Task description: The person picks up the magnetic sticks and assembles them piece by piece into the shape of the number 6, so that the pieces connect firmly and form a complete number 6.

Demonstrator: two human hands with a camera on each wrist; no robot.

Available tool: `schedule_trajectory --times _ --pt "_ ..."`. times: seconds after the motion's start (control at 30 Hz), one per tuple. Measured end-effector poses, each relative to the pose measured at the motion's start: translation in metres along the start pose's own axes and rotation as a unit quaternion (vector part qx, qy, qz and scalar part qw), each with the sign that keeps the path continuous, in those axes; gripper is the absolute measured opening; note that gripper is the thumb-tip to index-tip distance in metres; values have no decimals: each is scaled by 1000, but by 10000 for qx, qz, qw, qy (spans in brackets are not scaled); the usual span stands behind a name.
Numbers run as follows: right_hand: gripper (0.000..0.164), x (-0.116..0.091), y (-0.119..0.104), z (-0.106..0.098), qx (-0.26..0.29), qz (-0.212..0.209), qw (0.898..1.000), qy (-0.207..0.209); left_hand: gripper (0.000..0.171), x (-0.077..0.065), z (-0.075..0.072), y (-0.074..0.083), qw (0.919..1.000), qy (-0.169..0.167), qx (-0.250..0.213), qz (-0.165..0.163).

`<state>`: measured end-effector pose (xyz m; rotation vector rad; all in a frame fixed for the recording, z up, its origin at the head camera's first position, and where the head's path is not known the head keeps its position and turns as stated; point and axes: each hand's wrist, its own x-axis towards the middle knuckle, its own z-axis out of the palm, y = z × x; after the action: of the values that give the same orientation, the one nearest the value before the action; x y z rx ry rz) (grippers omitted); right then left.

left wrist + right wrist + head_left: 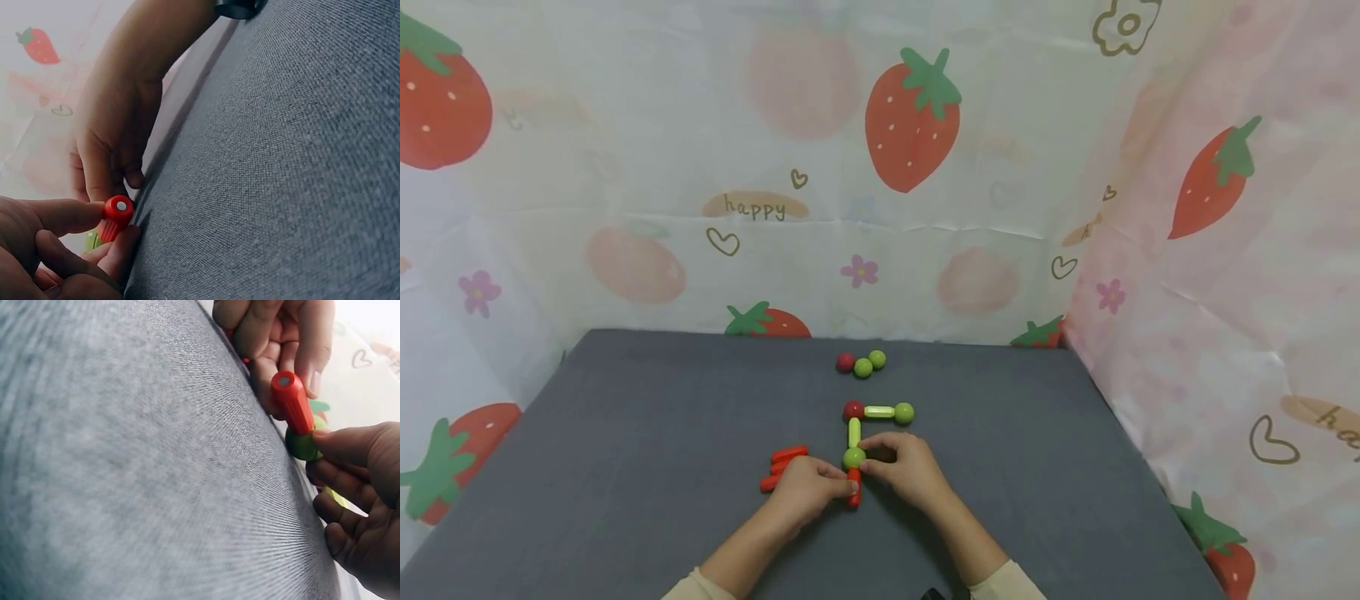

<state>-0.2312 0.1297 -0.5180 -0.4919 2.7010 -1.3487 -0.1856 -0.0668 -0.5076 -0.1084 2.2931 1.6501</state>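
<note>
My left hand (806, 492) pinches a red rod (854, 492) between thumb and fingers; in the right wrist view the rod's near end shows a grey metal spot. The rod's far end meets a green ball (853, 458), which my right hand (907, 468) grips with thumb and fingertips. From that ball a yellow-green rod (854, 433) runs away to a red ball (853, 410). A second yellow-green rod (879, 412) leads right from the red ball to another green ball (904, 413).
Several loose red rods (789, 453) lie beside my left hand, partly covered by it. Farther back on the dark grey table (662, 417) sit a loose red ball (846, 362) and two green balls (863, 367). A strawberry-print cloth (820, 167) hangs behind the table.
</note>
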Motion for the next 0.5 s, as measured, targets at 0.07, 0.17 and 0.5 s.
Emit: schedule_trajectory --times 0.07,0.17,0.5 --pt "23 1 -1 -1 -5 6 10000 -15 12 0 -1 0 10000 -11 -9 20" --pt "23 2 -3 -3 -39 32 9999 -116 12 -1 -1 1 10000 13 -23 96" --pt "22 23 -25 -37 -777 -446 9920 -884 12 -4 2 -3 9997 119 2 235"
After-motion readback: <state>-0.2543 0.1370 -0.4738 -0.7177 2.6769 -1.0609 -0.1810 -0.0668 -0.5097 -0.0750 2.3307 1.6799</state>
